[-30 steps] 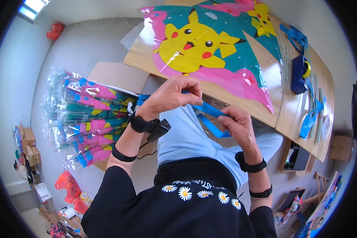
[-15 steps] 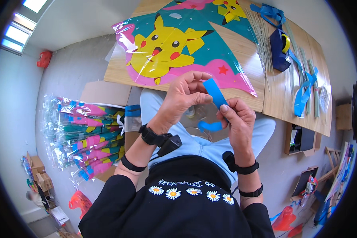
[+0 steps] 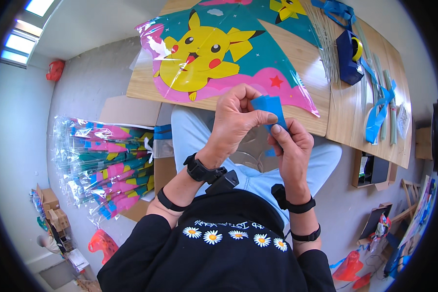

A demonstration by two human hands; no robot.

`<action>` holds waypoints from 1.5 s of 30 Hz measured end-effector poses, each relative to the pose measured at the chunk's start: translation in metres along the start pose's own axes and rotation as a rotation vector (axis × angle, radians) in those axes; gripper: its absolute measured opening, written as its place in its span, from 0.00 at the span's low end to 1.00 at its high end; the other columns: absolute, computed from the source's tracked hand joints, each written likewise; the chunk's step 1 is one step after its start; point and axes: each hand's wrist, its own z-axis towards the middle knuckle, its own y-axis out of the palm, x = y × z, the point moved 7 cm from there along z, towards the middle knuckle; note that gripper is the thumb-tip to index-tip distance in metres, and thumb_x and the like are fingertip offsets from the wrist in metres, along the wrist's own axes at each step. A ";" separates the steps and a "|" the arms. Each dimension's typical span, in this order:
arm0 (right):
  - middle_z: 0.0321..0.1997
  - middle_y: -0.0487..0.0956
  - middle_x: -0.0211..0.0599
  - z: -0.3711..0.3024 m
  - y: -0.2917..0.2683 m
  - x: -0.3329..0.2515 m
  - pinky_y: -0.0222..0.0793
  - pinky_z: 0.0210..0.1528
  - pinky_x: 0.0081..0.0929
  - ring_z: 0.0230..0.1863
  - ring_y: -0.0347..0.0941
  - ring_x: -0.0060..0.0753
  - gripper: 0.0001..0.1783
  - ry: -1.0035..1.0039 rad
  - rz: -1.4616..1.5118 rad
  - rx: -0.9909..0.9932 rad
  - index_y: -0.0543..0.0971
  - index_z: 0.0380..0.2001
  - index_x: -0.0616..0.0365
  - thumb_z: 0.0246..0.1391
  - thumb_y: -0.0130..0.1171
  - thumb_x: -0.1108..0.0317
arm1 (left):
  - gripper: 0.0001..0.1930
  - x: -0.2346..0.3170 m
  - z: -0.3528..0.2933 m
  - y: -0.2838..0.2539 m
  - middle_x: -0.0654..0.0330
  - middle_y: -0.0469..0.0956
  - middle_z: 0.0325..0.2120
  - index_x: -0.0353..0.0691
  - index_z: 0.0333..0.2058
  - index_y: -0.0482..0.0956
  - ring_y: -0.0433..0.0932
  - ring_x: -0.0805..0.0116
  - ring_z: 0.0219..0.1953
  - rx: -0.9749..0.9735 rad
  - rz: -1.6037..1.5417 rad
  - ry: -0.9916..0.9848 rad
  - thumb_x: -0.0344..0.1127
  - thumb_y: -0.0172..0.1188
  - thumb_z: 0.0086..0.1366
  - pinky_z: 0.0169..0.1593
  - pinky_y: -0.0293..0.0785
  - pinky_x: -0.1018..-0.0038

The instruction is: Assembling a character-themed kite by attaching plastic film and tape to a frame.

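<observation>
Both hands hold a blue ribbon over my lap, just off the table's front edge. Its upper part now looks doubled, with two overlapping ends. My left hand pinches it with the thumb across its face. Lower down, my right hand grips the same ribbon between thumb and fingers. A bit of blue shows below the hands; the rest of the strip is hidden. Beyond my hands, a glossy kite sail printed with a yellow cartoon figure lies flat on the wooden table.
Tape sits in a dark blue dispenser at the back right, near thin clear rods and loose blue ribbon. Packed kites in clear bags are piled at my left. An open box stands below the table's right side.
The ribbon's loose tail, which hung curled below my right hand, has been brought up, and the ribbon now overlaps itself between my fingers. My left forearm has shifted slightly right.
</observation>
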 end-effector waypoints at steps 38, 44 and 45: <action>0.19 0.73 0.24 0.018 -0.106 -0.001 0.52 0.20 0.11 0.19 0.64 0.11 0.07 0.124 -0.147 0.150 0.79 0.29 0.61 0.54 0.64 0.69 | 0.08 -0.015 0.110 -0.110 0.62 0.77 0.23 0.34 0.33 0.77 0.74 0.78 0.22 0.289 -0.003 0.074 0.19 0.61 0.53 0.27 0.71 0.82; 0.18 0.73 0.25 0.025 -0.194 -0.018 0.52 0.21 0.12 0.19 0.65 0.12 0.07 0.214 -0.387 0.216 0.79 0.27 0.61 0.53 0.64 0.69 | 0.09 -0.009 0.151 -0.195 0.60 0.78 0.30 0.34 0.36 0.77 0.77 0.75 0.28 0.397 0.159 0.263 0.25 0.62 0.54 0.31 0.75 0.82; 0.18 0.72 0.25 0.029 -0.203 -0.024 0.52 0.21 0.12 0.19 0.63 0.12 0.07 0.219 -0.421 0.236 0.79 0.26 0.61 0.53 0.64 0.69 | 0.09 -0.005 0.154 -0.210 0.61 0.77 0.29 0.34 0.36 0.77 0.76 0.75 0.27 0.452 0.236 0.240 0.25 0.62 0.54 0.31 0.75 0.81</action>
